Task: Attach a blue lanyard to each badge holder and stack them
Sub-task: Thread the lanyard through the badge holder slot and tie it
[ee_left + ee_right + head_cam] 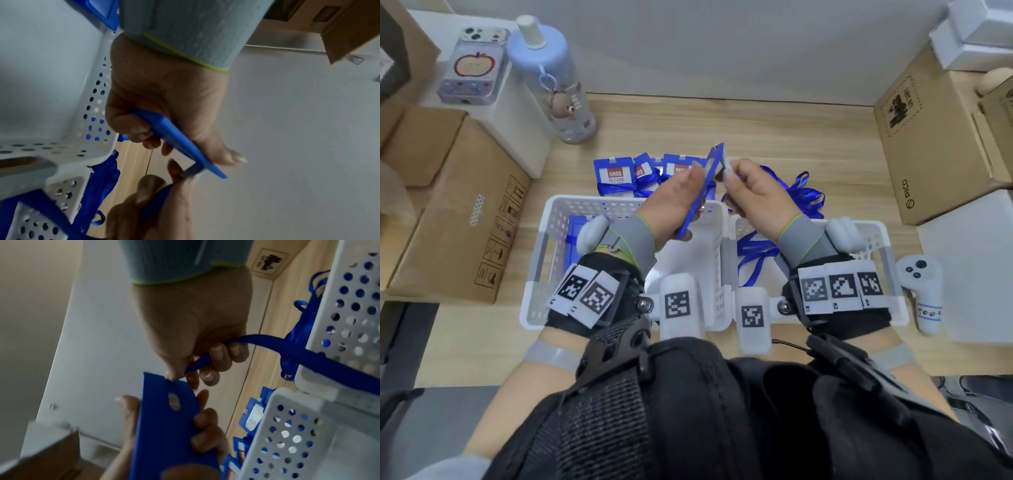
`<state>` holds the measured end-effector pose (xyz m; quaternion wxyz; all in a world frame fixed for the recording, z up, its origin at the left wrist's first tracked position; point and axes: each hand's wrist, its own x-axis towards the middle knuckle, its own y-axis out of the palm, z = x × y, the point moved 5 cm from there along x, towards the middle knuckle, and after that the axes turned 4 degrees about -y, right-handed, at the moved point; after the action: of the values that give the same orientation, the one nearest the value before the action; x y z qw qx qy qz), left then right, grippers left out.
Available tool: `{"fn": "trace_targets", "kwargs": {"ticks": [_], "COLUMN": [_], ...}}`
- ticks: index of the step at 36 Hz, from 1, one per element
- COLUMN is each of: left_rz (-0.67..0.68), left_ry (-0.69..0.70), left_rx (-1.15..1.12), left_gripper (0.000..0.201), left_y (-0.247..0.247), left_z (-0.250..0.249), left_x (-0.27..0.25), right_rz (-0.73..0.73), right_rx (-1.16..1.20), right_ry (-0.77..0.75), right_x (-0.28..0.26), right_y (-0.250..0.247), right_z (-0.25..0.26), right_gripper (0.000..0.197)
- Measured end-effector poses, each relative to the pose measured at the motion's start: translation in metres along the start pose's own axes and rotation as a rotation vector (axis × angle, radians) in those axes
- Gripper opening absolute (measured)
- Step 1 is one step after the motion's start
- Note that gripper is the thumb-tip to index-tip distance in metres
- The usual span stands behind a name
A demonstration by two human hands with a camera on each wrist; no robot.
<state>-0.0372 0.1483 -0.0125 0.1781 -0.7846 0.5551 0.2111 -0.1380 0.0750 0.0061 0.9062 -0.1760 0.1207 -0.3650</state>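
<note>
Step in hand: while the left hand (674, 202) grips a blue badge holder (703, 192) on edge above the 2 white baskets, the right hand (751, 192) brings a lanyard end to its top edge.
Left hand: thumb on one face, fingers curled on the other, closed round the holder's lower half.
Right hand: fingertips (193, 382) pinch the clip end of a blue lanyard (267, 344) right at the holder's top corner; whether the clip has caught the slot (173, 401) I cannot tell.
Lanyard: the ribbon trails back over the rim of the right basket (873, 240), where more ribbons lie.
Finished ones: several holders with ribbons (619, 178) lie on the tabletop toward its far edge, just beyond the left basket (541, 246).
Handling: the holder looks light, thin and stiff, likely slick, so hold it by both faces away from the slot; the ribbon is limp and tangles, so take it at the clip.
</note>
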Motion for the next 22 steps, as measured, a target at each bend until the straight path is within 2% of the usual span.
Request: {"fn": "trace_targets", "kwargs": {"ticks": [2, 6, 10, 14, 17, 22], "left_rz": [-0.052, -0.111, -0.268, -0.338, -0.311, -0.048], "left_ry": [0.006, 0.079, 0.145, 0.171, 0.217, 0.344], "left_rx": [0.004, 0.072, 0.289, 0.551, 0.73, 0.803], "left_gripper": [0.034, 0.014, 0.026, 0.042, 0.03, 0.028], "left_y": [-0.003, -0.012, -0.022, -0.025, -0.018, -0.001], "left_z": [0.0, -0.002, -0.006, -0.01, -0.014, -0.016], "left_x": [0.002, 0.006, 0.008, 0.01, 0.008, 0.001], "right_rz": [0.067, 0.259, 0.393, 0.413, 0.4, 0.243], "right_rx": [-0.158, -0.414, -0.554, -0.594, -0.607, -0.642], "right_ry": [0.009, 0.054, 0.015, -0.029, -0.096, -0.134], "right_x": [0.0, -0.007, -0.013, -0.014, -0.013, -0.003], "right_y": [0.007, 0.018, 0.021, 0.019, 0.016, 0.0], "right_z": [-0.002, 0.0, 0.011, 0.02, 0.026, 0.03], "right_gripper": [0.016, 0.026, 0.029, 0.025, 0.017, 0.012]}}
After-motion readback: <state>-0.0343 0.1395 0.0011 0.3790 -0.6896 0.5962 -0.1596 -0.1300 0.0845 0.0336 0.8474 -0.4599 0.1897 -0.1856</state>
